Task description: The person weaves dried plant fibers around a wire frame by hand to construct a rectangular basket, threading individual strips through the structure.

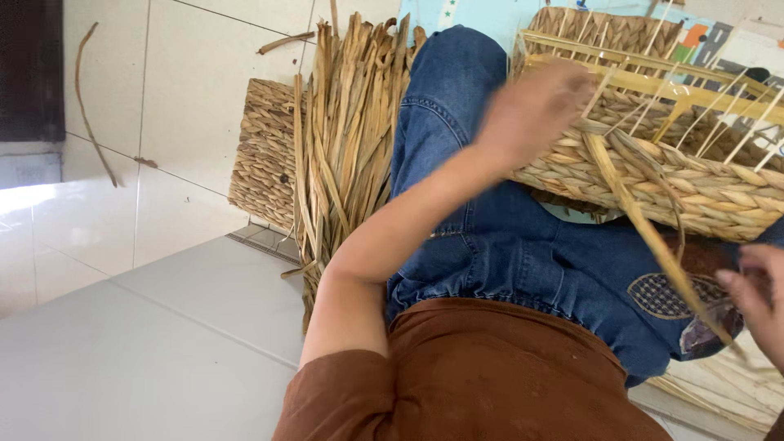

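Observation:
A half-woven straw basket (719, 192) on a light wooden frame (653, 77) rests on my lap, over blue jeans. My left hand (531, 106) lies on the basket's near corner, fingers curled against the frame and weave; it is blurred. At the right edge my right hand (759, 298) pinches the end of a long dried straw strand (653, 237), which runs up to the basket's woven wall. Thin upright sticks stand along the basket's rim.
A bundle of dried straw leaves (347, 139) lies on the tiled floor beside my leg. Behind it is a finished woven basket (265, 151). A loose strand (90, 106) lies on the white tiles. A colourful mat (719, 37) shows past the basket.

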